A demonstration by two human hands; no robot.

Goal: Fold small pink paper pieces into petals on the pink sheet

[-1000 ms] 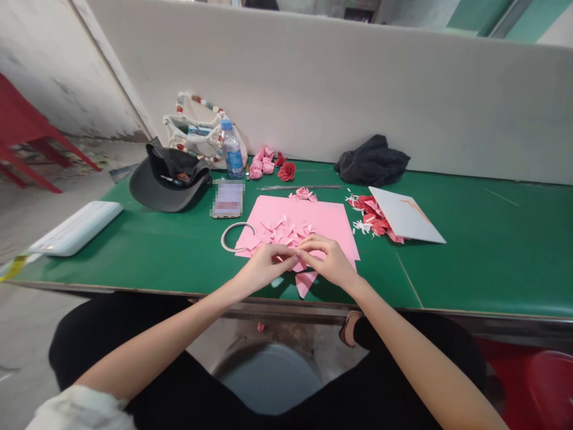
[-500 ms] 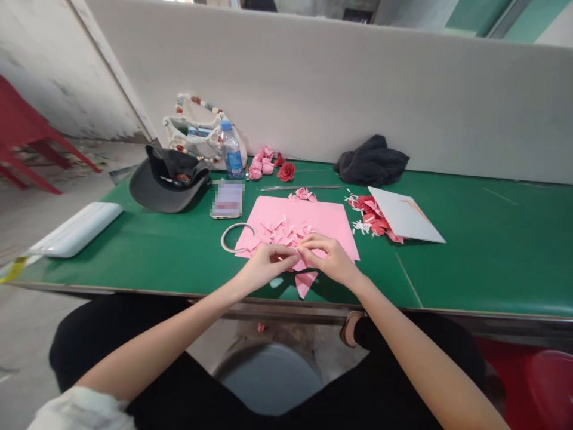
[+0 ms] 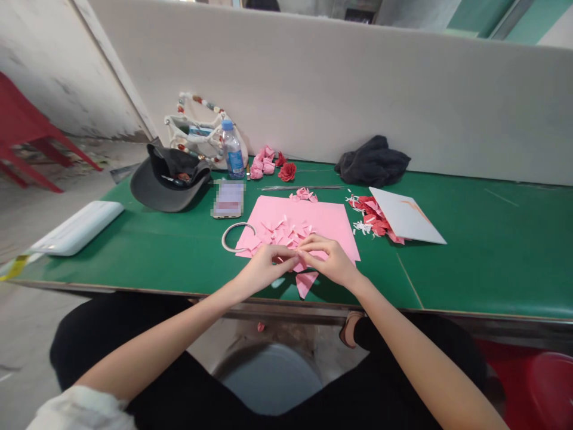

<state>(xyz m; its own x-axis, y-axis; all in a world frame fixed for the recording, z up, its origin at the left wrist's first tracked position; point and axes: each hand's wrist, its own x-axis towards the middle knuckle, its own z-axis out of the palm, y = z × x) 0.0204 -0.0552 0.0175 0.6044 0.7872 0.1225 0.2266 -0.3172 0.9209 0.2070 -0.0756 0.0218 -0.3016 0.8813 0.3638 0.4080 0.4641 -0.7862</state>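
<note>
Fingertips of my left hand [image 3: 267, 263] and my right hand [image 3: 330, 258] meet in a pinch above the table's front part. A small piece of pink paper [image 3: 301, 265] shows at and below the fingertips, partly hidden by them. Just beyond lies a heap of folded pink paper pieces [image 3: 282, 230] on pink paper sheets [image 3: 326, 218]. Nearer the edge, below my hands, rests a pink paper triangle [image 3: 307, 284]. To the left, a roll of tape [image 3: 226, 237] overlaps the sheets' corner. A small pink paper cluster [image 3: 304, 194] sits at their far edge.
On the green table [image 3: 492, 257] stand a cap [image 3: 168, 185], a phone [image 3: 228, 198], a water bottle [image 3: 233, 152], a beaded bag [image 3: 192, 128], paper flowers [image 3: 287, 172], thin wires [image 3: 299, 188], dark cloth [image 3: 373, 161] and a white board [image 3: 407, 215] over red scraps. A grey bucket [image 3: 268, 379] is below.
The view has shifted very slightly. Both hands keep nearly the same pinch, and nothing on the table has visibly moved.
</note>
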